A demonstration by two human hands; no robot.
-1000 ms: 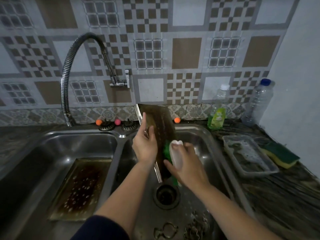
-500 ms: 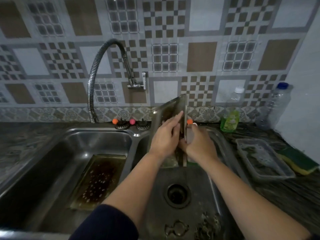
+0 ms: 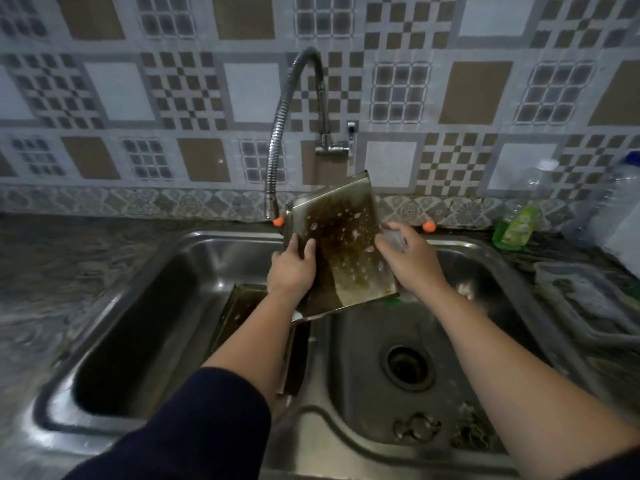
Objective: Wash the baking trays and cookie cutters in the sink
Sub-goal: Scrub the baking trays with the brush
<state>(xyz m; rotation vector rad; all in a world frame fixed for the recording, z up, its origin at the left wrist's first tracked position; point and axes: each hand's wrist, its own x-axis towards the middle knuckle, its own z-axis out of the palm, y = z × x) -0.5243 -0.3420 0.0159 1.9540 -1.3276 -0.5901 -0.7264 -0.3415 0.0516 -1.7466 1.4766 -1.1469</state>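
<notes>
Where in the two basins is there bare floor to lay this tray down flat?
Right basin: bare steel between the drain and the far wall; its near edge is crowded with cookie cutters. Left basin: its left part looks bare, but dark; a second tray fills the right side.

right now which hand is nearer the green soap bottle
Right. The right hand is at the held tray's right edge, toward the green soap bottle; the left hand grips the far edge.

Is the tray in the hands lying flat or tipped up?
Tipped up: the baking tray stands on its lower edge over the sink, stained face showing.
</notes>
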